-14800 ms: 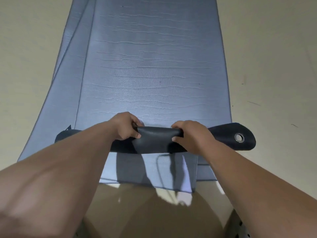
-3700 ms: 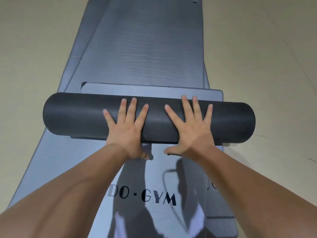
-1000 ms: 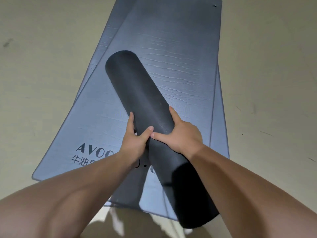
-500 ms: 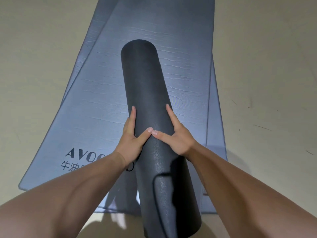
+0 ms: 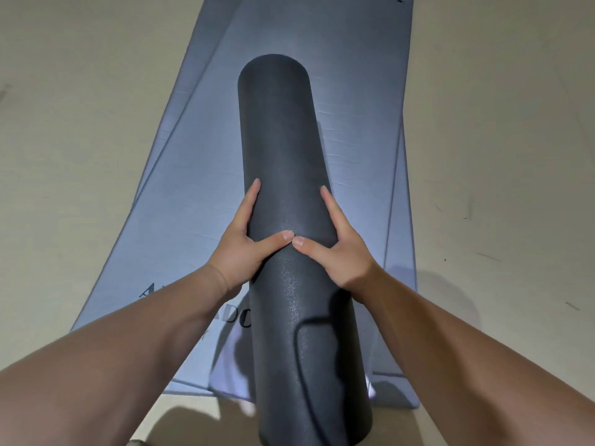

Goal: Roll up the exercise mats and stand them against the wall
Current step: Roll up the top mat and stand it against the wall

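Head view: dark roll (image 5: 283,188) held lengthwise, pointing away from person, above flat mats (image 5: 199,194); whether far end touches them cannot tell. Left hand (image 5: 240,249) and right hand (image 5: 338,252) clasp roll at mid-length from both sides, thumbs meeting on top. Flat mats lie stacked and skewed under roll, bare floor (image 5: 80,107) around them. Risk: no strap seen, so roll likely loosens or telescopes if squeeze slackens while carried to wall

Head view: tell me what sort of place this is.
Probably a gym or home workout space: a rolled dark mat held in both hands, flat grey-blue exercise mats with printed lettering below, and bare beige floor all round.
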Demonstrator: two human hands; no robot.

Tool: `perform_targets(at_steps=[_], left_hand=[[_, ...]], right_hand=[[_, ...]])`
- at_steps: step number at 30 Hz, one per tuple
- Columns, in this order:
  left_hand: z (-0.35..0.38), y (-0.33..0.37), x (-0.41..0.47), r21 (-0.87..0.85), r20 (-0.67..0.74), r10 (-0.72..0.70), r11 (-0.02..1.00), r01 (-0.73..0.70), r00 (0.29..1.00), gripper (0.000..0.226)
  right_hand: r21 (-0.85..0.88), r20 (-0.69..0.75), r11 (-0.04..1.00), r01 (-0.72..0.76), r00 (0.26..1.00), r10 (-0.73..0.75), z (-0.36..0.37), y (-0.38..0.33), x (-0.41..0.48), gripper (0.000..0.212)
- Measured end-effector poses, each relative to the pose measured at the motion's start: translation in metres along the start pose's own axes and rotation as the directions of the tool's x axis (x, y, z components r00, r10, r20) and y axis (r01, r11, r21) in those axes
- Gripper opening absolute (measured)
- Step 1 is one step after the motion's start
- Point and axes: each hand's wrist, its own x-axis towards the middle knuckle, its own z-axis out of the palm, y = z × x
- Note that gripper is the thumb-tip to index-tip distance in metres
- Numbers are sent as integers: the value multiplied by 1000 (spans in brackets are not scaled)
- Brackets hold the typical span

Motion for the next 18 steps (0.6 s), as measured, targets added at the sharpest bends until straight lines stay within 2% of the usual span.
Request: perform_targets(at_steps=[7,14,18], left_hand=[[-17,186,-79,-47,-22,8,999,-9,1000,95],[-99,441,-207,-51,-43,47,997,-49,998,98],[-162,576,-279,-75,-43,86,993,-90,995,97]], right_hand=[[-2,-5,1000,23,1000,-23,-11,-193,-69,97],[-8,56,998,55,997,-55,34,-464,-165,95],[-27,81,997,70,994,-67,76,-616,-217,87]])
